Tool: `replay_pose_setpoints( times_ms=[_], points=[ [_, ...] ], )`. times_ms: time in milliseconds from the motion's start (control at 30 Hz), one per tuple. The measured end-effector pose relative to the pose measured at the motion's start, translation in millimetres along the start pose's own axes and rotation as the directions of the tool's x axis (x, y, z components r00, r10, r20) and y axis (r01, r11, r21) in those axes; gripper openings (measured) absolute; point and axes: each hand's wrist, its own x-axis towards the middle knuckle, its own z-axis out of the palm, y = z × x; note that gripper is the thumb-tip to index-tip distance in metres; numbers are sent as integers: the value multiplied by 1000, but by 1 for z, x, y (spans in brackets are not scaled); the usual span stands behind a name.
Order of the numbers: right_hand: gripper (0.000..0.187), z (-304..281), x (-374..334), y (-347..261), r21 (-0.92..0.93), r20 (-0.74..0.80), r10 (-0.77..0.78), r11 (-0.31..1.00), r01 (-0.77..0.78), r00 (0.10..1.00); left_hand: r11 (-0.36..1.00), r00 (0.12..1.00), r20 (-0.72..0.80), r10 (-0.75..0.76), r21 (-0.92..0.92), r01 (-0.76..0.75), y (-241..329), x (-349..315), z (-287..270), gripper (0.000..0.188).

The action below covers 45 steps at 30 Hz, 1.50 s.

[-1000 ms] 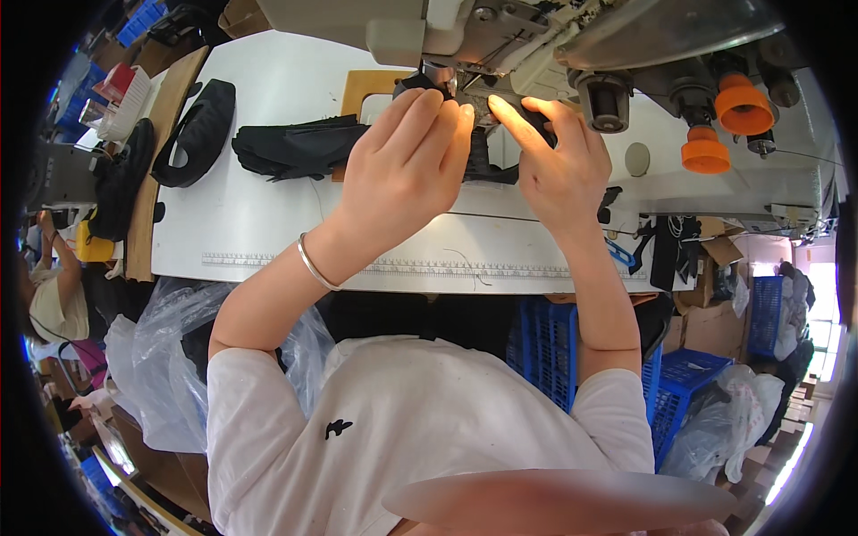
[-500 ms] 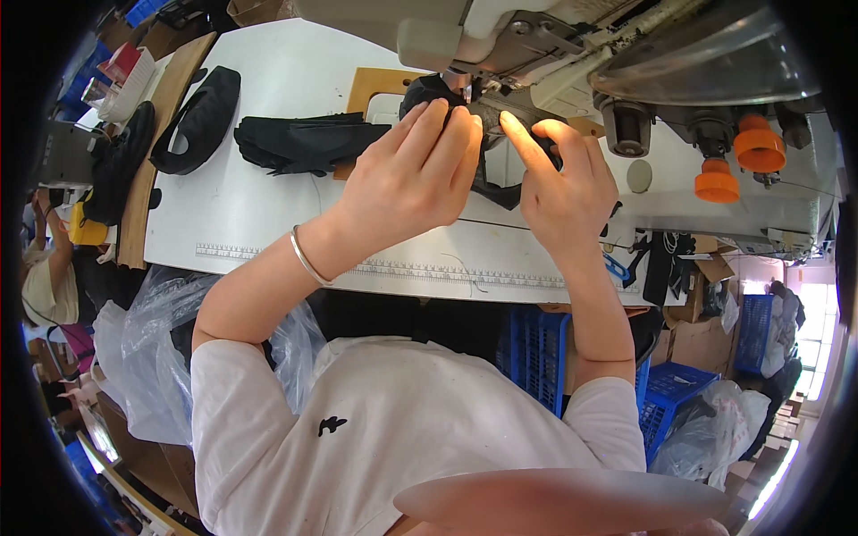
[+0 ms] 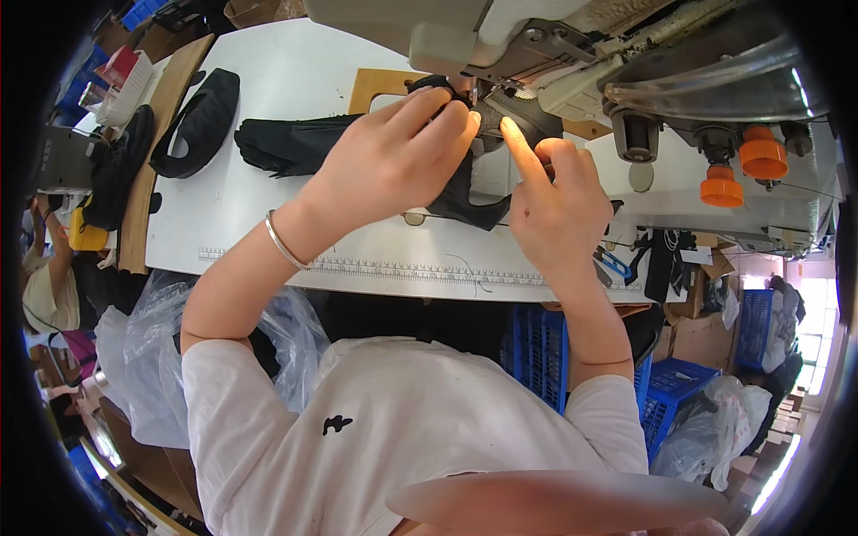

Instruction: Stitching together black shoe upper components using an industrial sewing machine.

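A black shoe upper (image 3: 483, 213), looped and partly mesh, lies under the needle area of a sewing machine (image 3: 514, 45). My left hand (image 3: 402, 147) is closed on its left side, fingertips close to the presser foot (image 3: 474, 92). My right hand (image 3: 561, 192) is on the loop's right side, index finger stretched out and touching the mesh, the other fingers curled over the upper's edge. Both thumbs are largely hidden. Just left of my left hand lies a stack of black fabric pieces (image 3: 281, 147).
Another black upper (image 3: 198, 125) lies at the table's left, beside a wooden board (image 3: 165, 152) with a black shoe (image 3: 123, 170). A ruler strip (image 3: 375, 270) runs along the near edge. Blue snips (image 3: 614, 263) lie at right. Orange knobs (image 3: 761, 152) project from the machine.
The upper has turned and shifted under the needle, its loop swinging toward me. My left hand has moved slightly left and nearer; my right hand has come a little nearer.
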Motion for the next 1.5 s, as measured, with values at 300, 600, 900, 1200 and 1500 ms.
replay_pose_setpoints(
  times_ms=[300, 600, 900, 1200, 1500],
  points=[
    [64, -8, 0, -26, -87, 109, 94, 993, -85, 989, 992, 996, -10, 86, -93, -87, -26, -2, -2, 39],
    [63, -4, 3, -27, -65, 88, 101, 993, -95, 991, 987, 996, -29, 89, -134, -93, -30, -3, 0, 37],
    [59, 4, 10, -27, -101, 33, 88, 991, -84, 996, 979, 999, 44, 1, -202, 8, -34, -4, 0, 38],
    [47, 3, 14, -25, -87, -5, 42, 995, -42, 999, 972, 998, 22, -60, -225, 63, -32, -8, 5, 34],
    [56, 6, 11, -36, -151, 2, 74, 986, -72, 997, 870, 986, 37, -165, -466, 163, -47, -11, 9, 22]
  ],
)
